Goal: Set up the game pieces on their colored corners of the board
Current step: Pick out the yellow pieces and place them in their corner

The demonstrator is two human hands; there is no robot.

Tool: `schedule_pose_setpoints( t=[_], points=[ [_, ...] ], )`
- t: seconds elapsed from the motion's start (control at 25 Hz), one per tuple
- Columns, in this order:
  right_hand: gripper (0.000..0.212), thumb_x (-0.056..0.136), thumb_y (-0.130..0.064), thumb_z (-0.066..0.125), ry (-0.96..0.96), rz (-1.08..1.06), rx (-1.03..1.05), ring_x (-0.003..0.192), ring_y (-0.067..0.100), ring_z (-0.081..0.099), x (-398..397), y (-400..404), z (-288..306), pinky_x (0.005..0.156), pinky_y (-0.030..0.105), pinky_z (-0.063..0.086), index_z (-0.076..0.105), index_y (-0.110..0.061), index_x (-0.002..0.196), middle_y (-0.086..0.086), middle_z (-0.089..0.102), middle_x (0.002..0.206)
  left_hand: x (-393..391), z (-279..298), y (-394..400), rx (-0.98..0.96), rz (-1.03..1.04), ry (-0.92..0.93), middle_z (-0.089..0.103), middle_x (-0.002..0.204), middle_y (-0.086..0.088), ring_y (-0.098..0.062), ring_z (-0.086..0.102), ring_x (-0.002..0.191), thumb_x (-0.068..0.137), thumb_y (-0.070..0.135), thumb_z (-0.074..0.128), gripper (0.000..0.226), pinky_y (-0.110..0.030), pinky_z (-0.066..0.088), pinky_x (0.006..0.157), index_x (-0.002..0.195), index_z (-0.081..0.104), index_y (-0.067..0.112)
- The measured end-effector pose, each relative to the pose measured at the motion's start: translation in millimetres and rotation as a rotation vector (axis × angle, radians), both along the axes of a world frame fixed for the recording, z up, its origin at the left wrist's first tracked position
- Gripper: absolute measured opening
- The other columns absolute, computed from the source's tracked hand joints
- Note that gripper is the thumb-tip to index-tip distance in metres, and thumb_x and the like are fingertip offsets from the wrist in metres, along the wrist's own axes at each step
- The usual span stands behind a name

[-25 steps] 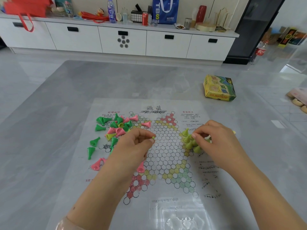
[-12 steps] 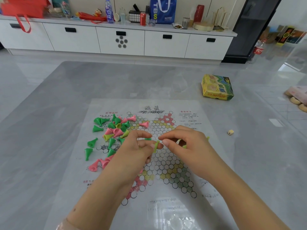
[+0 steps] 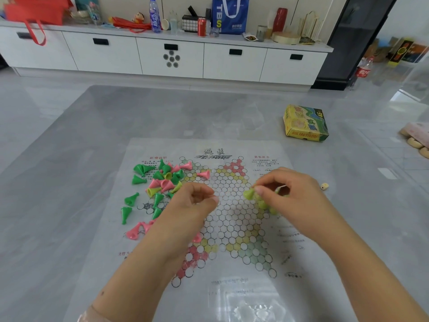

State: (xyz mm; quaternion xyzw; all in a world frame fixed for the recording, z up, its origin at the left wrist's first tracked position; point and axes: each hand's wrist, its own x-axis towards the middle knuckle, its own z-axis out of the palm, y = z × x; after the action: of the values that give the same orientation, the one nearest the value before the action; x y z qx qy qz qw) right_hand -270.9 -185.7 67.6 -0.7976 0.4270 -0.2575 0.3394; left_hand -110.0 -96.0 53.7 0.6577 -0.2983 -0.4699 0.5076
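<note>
Plastic yellow-green cone piece (image 3: 248,194), right of centre frame over the printed paper board (image 3: 232,217): we pinch it in the right hand (image 3: 287,201). Light, stiff, tippy; hold the narrow stem. Left hand (image 3: 192,205) grip curled, empty.

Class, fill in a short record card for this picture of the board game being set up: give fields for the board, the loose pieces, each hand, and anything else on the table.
board: paper sheet with a hexagon star grid, flat on the grey table
loose pieces: green and pink cones heaped on the board's left side
right hand: pinches a yellow-green piece beside a yellow-green cluster
left hand: fingers curled; contents unclear
also: yellow game box, small die
</note>
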Motion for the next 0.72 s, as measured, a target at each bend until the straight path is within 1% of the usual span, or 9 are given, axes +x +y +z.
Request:
schedule_pose_setpoints(
  t=[0.08,0.12,0.2,0.24,0.32,0.4,0.48,0.56,0.72],
  points=[
    [0.014,0.079,-0.016,0.065,0.109,-0.049,-0.088,0.070,-0.002,0.052,-11.6,-5.8,-1.6,0.065,0.008,0.041,0.065,-0.028,0.071,-0.007,0.059,0.073,2.1,1.4,-1.2,0.018,0.044,0.030,0.056,0.086,-0.001,-0.014,0.044,0.068,0.086,0.004,0.050,0.014,-0.026,0.036,0.064,0.090,0.056,0.016],
    [0.013,0.079,-0.015,0.065,0.158,-0.044,-0.110,0.069,-0.003,0.050,-14.7,-6.4,-2.3,0.065,0.007,0.039,0.065,-0.026,0.072,-0.006,0.057,0.071,2.7,2.1,-1.7,0.025,0.064,0.050,0.056,0.085,-0.003,-0.016,0.044,0.071,0.084,-0.001,0.046,0.019,-0.027,0.038,0.067,0.087,0.055,0.015],
    [0.010,0.080,-0.017,0.065,0.245,0.010,-0.125,0.068,0.002,0.049,-17.3,-4.6,-4.4,0.064,0.011,0.039,0.065,-0.025,0.074,-0.006,0.053,0.070,3.6,1.8,-2.6,0.035,0.092,0.059,0.053,0.083,-0.004,-0.017,0.044,0.075,0.079,-0.013,0.039,0.029,-0.031,0.037,0.074,0.085,0.053,0.013],
    [0.008,0.080,-0.018,0.064,0.291,0.037,-0.134,0.069,0.005,0.048,-17.3,-3.8,-5.1,0.065,0.014,0.039,0.065,-0.024,0.076,-0.006,0.052,0.071,4.0,1.4,-2.7,0.037,0.097,0.050,0.052,0.083,-0.004,-0.016,0.043,0.074,0.077,-0.015,0.037,0.033,-0.032,0.037,0.074,0.085,0.053,0.012],
    [0.005,0.081,-0.019,0.063,0.360,0.056,-0.154,0.071,0.009,0.047,-17.0,-4.0,-5.6,0.068,0.025,0.041,0.066,-0.022,0.078,-0.006,0.050,0.070,4.1,1.4,-2.8,0.022,0.108,0.053,0.052,0.081,-0.004,-0.015,0.043,0.070,0.077,-0.017,0.035,0.032,-0.029,0.037,0.068,0.082,0.053,0.010],
    [0.006,0.081,-0.018,0.062,0.388,0.043,-0.154,0.071,0.012,0.048,-17.4,-5.0,-6.2,0.068,0.029,0.042,0.065,-0.020,0.077,-0.006,0.047,0.068,3.7,3.3,-2.7,-0.002,0.115,0.093,0.054,0.076,-0.006,-0.015,0.046,0.066,0.081,-0.017,0.034,0.031,-0.027,0.039,0.067,0.080,0.054,0.007],
    [0.006,0.081,-0.018,0.062,0.405,0.037,-0.140,0.070,0.012,0.048,-18.2,-5.8,-7.5,0.068,0.030,0.042,0.066,-0.020,0.077,-0.006,0.047,0.069,2.7,5.6,-3.3,-0.024,0.117,0.142,0.056,0.077,-0.009,-0.015,0.051,0.069,0.084,-0.016,0.034,0.030,-0.027,0.044,0.073,0.080,0.054,0.006],
    [0.007,0.081,-0.017,0.061,0.419,0.045,-0.128,0.067,0.009,0.045,-18.2,-6.1,-9.1,0.066,0.028,0.041,0.066,-0.022,0.077,-0.008,0.047,0.068,1.6,6.7,-4.2,-0.046,0.123,0.188,0.058,0.083,-0.010,-0.016,0.056,0.073,0.086,-0.016,0.034,0.028,-0.026,0.049,0.076,0.080,0.053,0.005],
    [0.008,0.082,-0.017,0.061,0.429,0.053,-0.116,0.064,0.006,0.043,-17.3,-6.7,-10.2,0.062,0.024,0.038,0.066,-0.022,0.078,-0.009,0.044,0.065,1.4,7.0,-5.2,-0.076,0.132,0.275,0.061,0.090,-0.013,-0.018,0.062,0.076,0.087,-0.014,0.036,0.024,-0.018,0.056,0.065,0.084,0.052,0.004]
  ],
)
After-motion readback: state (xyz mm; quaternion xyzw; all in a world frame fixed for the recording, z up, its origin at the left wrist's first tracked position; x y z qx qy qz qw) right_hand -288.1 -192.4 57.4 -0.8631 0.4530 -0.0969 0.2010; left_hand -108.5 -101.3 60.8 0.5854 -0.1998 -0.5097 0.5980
